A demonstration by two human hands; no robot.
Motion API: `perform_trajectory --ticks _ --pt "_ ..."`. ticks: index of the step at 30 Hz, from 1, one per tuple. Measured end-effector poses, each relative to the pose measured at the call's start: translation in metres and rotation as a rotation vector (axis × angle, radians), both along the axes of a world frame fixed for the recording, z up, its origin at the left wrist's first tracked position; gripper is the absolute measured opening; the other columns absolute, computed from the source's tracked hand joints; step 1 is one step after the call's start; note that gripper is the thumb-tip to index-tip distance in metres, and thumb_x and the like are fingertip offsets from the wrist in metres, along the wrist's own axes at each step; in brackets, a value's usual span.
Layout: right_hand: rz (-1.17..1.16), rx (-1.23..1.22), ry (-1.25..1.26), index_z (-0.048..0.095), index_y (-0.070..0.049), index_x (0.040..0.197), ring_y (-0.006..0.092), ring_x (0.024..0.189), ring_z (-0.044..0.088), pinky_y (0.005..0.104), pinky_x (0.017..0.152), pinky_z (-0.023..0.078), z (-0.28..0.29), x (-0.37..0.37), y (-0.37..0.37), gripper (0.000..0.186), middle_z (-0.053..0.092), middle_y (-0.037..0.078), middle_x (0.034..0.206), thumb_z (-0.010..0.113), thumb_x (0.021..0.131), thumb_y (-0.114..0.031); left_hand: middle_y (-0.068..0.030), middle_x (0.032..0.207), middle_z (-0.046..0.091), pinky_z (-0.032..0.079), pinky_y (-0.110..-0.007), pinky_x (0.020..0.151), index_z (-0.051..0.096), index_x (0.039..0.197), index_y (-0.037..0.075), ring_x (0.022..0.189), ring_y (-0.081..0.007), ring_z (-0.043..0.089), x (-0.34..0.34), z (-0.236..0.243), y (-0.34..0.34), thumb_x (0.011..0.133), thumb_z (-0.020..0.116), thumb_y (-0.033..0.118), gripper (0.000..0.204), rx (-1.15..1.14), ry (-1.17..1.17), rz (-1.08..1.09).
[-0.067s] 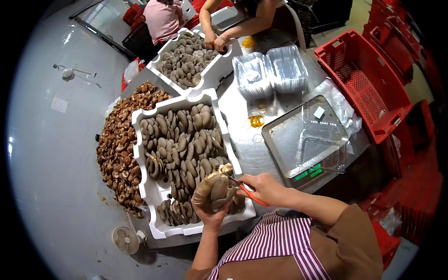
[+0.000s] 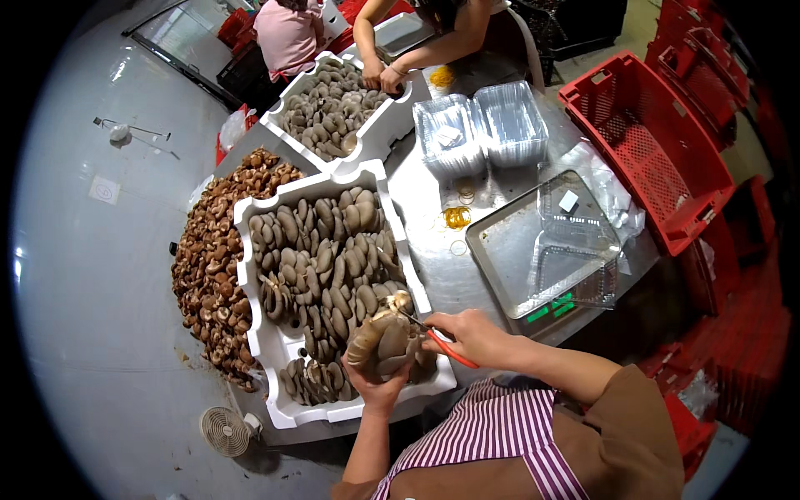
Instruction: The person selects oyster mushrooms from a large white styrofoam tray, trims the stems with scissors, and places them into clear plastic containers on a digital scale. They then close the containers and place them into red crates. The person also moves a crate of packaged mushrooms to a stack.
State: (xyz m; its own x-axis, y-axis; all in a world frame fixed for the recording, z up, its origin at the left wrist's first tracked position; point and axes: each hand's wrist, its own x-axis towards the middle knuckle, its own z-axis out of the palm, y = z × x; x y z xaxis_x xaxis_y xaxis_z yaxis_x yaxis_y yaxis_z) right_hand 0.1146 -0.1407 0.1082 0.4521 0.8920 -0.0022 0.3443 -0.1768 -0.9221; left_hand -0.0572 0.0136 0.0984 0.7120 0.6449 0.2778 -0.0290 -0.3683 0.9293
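Note:
A clump of grey oyster mushrooms (image 2: pixel 387 340) is gripped in my left hand (image 2: pixel 377 385), above the near right corner of a white foam box (image 2: pixel 265 367). My right hand (image 2: pixel 471 335) is closed round the red handles of a pair of scissors (image 2: pixel 450 352). Their blades touch the pale stem end of the clump; the exact cut is too small to make out. Rows of oyster mushrooms (image 2: pixel 321 250) fill most of the box, and its white bottom shows at the near left.
Brown mushrooms (image 2: pixel 212 275) lie heaped left of the box. Beyond it, a co-worker's hands (image 2: pixel 382 77) reach into a second foam box (image 2: pixel 367 154). To the right are stacked clear plastic trays (image 2: pixel 483 129), rubber bands (image 2: pixel 456 217), a metal tray (image 2: pixel 508 250) and a red crate (image 2: pixel 650 154).

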Motion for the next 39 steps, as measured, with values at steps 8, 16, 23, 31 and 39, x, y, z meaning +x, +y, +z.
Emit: perform_trajectory --ticks 8,16,23,31,39 --pt "0.154 -0.23 0.317 0.056 -0.003 0.121 0.0279 0.072 0.066 0.0388 0.066 0.05 0.017 0.022 -0.014 0.05 0.067 0.017 0.08 0.064 0.093 -0.044 -0.0104 0.13 0.052 0.047 -0.037 0.099 0.034 0.142 0.005 0.117 -0.0247 0.056 0.009 0.004 -0.001 0.075 0.077 0.026 0.082 -0.75 -0.065 -0.062" --pt "0.188 -0.333 0.381 0.058 -0.002 0.114 0.0314 0.075 0.064 0.0404 0.069 0.049 0.013 0.026 -0.037 0.052 0.066 0.02 0.083 0.057 0.095 -0.051 -0.0106 0.128 0.054 0.049 -0.039 0.099 0.036 0.142 0.005 0.117 -0.0253 0.056 0.017 -0.005 -0.001 0.074 0.079 0.034 0.085 -1.0 -0.082 -0.089" --pt "0.028 -0.212 0.09 0.061 -0.004 0.111 0.0407 0.082 0.064 0.0455 0.071 0.048 -0.008 0.006 -0.031 0.048 0.067 0.022 0.088 0.061 0.092 -0.049 -0.0115 0.126 0.056 0.052 -0.038 0.096 0.035 0.141 0.005 0.114 -0.0255 0.06 0.018 -0.004 -0.001 0.073 0.08 0.027 0.084 -1.012 0.06 -0.193" --pt "-0.071 -0.291 0.09 0.066 -0.004 0.107 0.0374 0.074 0.065 0.0419 0.064 0.049 -0.056 0.002 -0.033 0.044 0.067 0.019 0.083 0.069 0.088 -0.043 -0.012 0.128 0.056 0.051 -0.04 0.098 0.039 0.14 0.003 0.115 -0.026 0.059 -0.005 -0.036 0.013 0.073 0.079 0.028 0.082 -1.323 -0.014 -0.251" --pt "-0.104 -0.512 -0.217 0.062 -0.006 0.118 0.0402 0.09 0.065 0.0485 0.078 0.051 -0.142 -0.005 -0.013 0.046 0.068 0.021 0.096 0.067 0.086 -0.037 -0.0128 0.13 0.055 0.047 -0.035 0.1 0.038 0.142 0.001 0.118 -0.0219 0.056 0.008 -0.01 0.012 0.07 0.084 0.018 0.087 -0.72 0.159 -0.271"
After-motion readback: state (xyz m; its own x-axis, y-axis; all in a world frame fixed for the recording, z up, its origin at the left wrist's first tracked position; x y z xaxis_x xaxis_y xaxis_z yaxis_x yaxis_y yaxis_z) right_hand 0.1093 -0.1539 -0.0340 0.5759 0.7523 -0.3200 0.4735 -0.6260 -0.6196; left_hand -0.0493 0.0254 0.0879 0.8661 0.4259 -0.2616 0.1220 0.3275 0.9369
